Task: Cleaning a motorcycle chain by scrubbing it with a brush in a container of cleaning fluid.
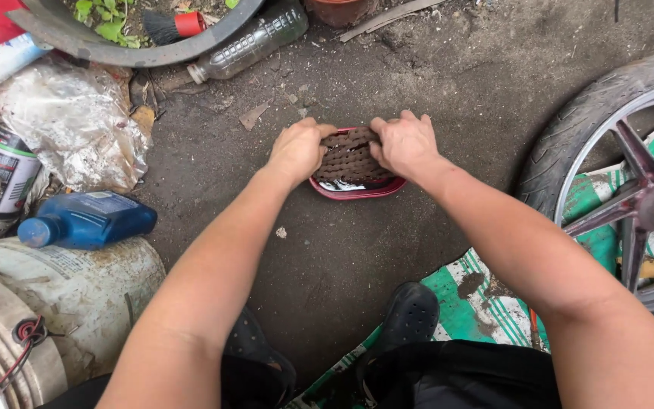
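A rusty brown chain point(350, 157) lies coiled in a shallow red tray point(357, 191) on the dark ground, with some dark liquid showing at the tray's near side. My left hand point(297, 149) grips the chain's left end, fingers curled over it. At the right end my right hand point(404, 142) grips the chain the same way. Both arms reach forward from the bottom of the view.
A motorcycle wheel with tyre point(630, 182) lies at right on a green-and-white sheet point(478, 303). At left are a blue oil bottle point(85, 220), a white bucket point(54, 303), a can point(7, 173) and crumpled plastic point(77, 121). A clear bottle point(251, 42) lies beyond. My black shoes point(410, 314) stand near.
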